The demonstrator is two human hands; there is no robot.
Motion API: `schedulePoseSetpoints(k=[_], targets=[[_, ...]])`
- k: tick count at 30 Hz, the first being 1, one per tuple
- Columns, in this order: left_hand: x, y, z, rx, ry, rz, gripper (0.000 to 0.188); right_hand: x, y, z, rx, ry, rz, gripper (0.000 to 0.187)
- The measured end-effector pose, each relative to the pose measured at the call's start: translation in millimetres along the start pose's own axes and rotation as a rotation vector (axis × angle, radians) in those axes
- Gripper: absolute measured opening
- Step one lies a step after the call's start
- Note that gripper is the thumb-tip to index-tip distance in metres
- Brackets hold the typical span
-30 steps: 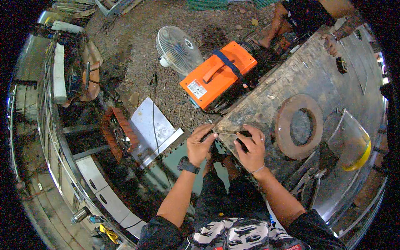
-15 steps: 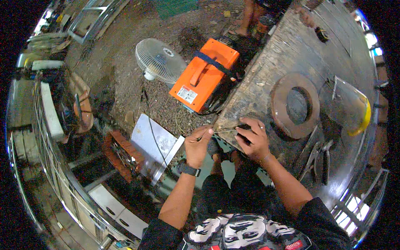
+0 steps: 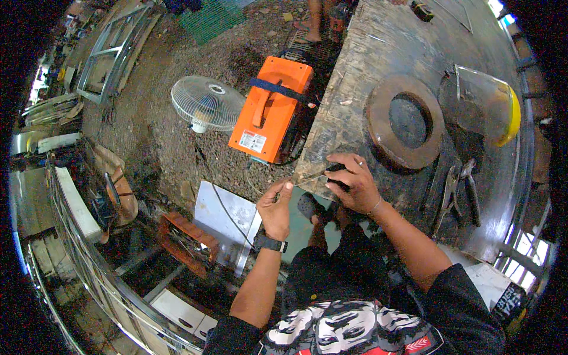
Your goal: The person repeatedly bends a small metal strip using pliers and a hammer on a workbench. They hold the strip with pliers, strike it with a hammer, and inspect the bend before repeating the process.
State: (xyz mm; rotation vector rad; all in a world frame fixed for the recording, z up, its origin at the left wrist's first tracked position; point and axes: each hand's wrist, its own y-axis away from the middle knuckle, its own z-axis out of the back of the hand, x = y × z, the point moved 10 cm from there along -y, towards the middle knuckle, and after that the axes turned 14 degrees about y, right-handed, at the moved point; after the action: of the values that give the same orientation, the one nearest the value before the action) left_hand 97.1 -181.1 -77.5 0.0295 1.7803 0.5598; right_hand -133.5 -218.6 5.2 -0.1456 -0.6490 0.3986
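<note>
Over the near corner of the workbench, my left hand (image 3: 276,207) is closed in a pinch, thumb against fingers. A thin wire-like strand (image 3: 312,175) runs from its fingertips toward my right hand (image 3: 356,183). The fingers of my right hand curl toward the thumb around something dark (image 3: 337,168), too small and shaded to name. Nearest to that hand on the bench lies a thick rusty metal ring (image 3: 378,130). Pliers (image 3: 471,189) and other hand tools rest to its right.
The wooden-topped workbench (image 3: 340,100) fills the right side, with a clear face shield (image 3: 482,103) on it. Left of it stand an orange machine with a handle (image 3: 278,112) and a fan (image 3: 204,103) on gravel. A person's legs (image 3: 315,21) show at the far end.
The view has shifted, so the bench and the orange machine sit further left. My hands stay close together with the strand between them. The other person's hand over the bench has left view.
</note>
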Motion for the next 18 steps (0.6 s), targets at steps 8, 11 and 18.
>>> schedulePoseSetpoints(k=[8, 11, 18], targets=[[-10, 4, -5, 0.045, -0.136, -0.088, 0.02, -3, 1, -2, 0.006, -0.014, 0.002, 0.031], [-12, 8, -6, 0.086, -0.136, -0.113, 0.022, -2, 2, 0, -0.025, -0.021, 0.018, 0.032], [-5, 4, -5, 0.126, -0.07, -0.182, 0.029, -1, 1, -2, -0.029, -0.036, 0.002, 0.029]])
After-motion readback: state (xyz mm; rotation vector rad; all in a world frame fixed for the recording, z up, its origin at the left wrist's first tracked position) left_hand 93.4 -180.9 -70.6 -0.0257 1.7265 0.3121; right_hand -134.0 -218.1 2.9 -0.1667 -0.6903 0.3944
